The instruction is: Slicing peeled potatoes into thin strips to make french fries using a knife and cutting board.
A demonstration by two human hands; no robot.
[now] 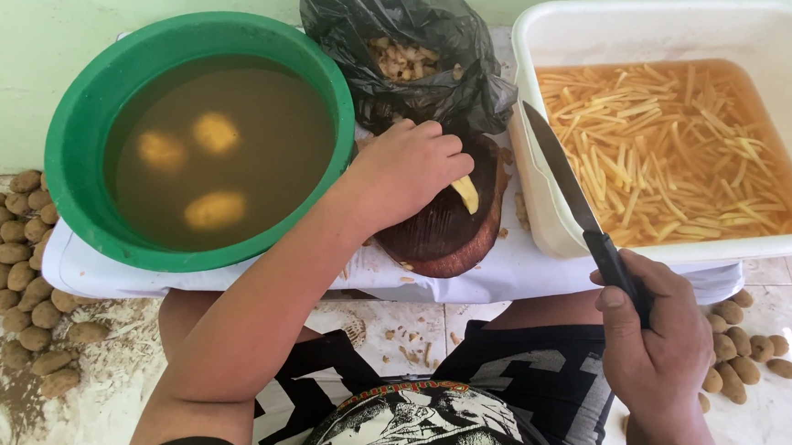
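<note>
My left hand (406,170) rests on a dark round wooden cutting board (441,239) and is closed over a piece of peeled potato (466,194), whose yellow tip shows past my fingers. My right hand (650,334) grips the black handle of a kitchen knife (564,178). The blade points up and left, lifted off the board, over the rim of the white tub. The two hands are apart.
A green basin (83,103) of murky water holds three peeled potatoes (216,134). A white tub (543,213) on the right holds potato strips (676,139) in water. A black plastic bag (444,42) of peelings sits behind the board. Unpeeled potatoes (9,263) lie on the floor at both sides.
</note>
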